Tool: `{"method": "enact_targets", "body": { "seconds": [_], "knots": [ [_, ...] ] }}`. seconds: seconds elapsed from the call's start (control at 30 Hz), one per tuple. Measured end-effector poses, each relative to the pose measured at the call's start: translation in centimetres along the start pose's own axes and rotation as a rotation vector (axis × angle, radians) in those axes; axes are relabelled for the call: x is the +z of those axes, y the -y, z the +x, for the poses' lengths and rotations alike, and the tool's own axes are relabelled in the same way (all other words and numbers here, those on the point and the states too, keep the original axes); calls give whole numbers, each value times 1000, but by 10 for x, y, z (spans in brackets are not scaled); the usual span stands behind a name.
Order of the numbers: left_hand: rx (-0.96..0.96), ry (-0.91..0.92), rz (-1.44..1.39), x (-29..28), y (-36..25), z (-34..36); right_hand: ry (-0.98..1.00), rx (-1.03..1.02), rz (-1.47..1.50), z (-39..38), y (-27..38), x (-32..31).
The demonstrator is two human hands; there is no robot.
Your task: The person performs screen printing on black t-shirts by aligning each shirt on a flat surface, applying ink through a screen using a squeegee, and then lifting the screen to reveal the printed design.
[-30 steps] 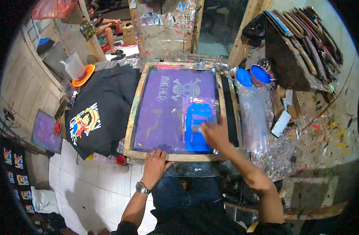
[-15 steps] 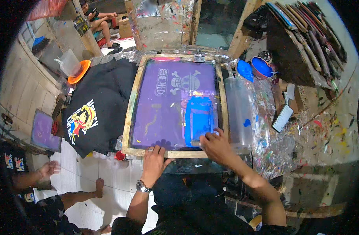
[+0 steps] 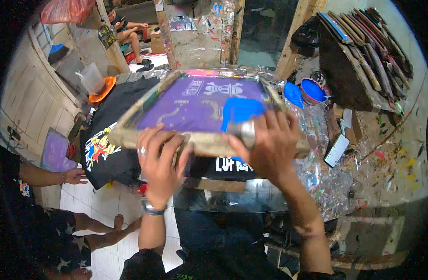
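In the background of the room stand a paint-spotted wall panel (image 3: pixel 195 42) beyond the screen (image 3: pixel 190 114), and to the right of the screen a pile of used boards (image 3: pixel 365 53). The screen is directly under the two hands, tilted, with its near wooden bar (image 3: pixel 209 143) raised above a black cloth (image 3: pixel 202 169) on the table (image 3: pixel 335 189). The left hand (image 3: pixel 159 161) has its fingers bent over the left part of this bar, holding it. The right hand (image 3: pixel 272 144) is at the right part of the bar, half closed, with a pale tool (image 3: pixel 244 132) between thumb and fingers. This tool is blurred, so its exact shape I cannot tell; the undersides of both grips are hidden, and the white lettering on the cloth is partly covered by the right hand. The screen has purple mesh, pale skull-and-bones artwork at its far side, and a thick patch of bright blue ink (image 3: pixel 242 109) just beyond the tool. To the right of the screen is a bowl (image 3: pixel 313 91) of blue ink; to its left, a black shirt (image 3: pixel 125 105) with colourful print, and near this shirt a co-worker's hand (image 3: pixel 75 176).
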State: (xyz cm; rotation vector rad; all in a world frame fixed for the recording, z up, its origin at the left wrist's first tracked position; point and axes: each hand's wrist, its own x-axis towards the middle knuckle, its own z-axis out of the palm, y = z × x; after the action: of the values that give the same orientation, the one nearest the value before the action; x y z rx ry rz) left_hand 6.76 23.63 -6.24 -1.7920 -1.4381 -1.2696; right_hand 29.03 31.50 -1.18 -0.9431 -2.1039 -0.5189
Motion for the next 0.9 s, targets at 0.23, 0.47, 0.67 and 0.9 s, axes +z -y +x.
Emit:
{"method": "enact_targets", "body": {
  "seconds": [0.23,0.47,0.67,0.9],
  "knots": [
    [-129,842,-396,135,-160,-138,71,113,-43,155,-48,-14],
    [-180,1020,-377,112,-80,-123,198,140,-87,217,-85,-41],
    [-315,859,-66,73,5,-165,123,-107,-160,267,-105,5],
    [-832,283,-134,32,90,-139,188,-205,-321,292,-188,24]
  ]
}}
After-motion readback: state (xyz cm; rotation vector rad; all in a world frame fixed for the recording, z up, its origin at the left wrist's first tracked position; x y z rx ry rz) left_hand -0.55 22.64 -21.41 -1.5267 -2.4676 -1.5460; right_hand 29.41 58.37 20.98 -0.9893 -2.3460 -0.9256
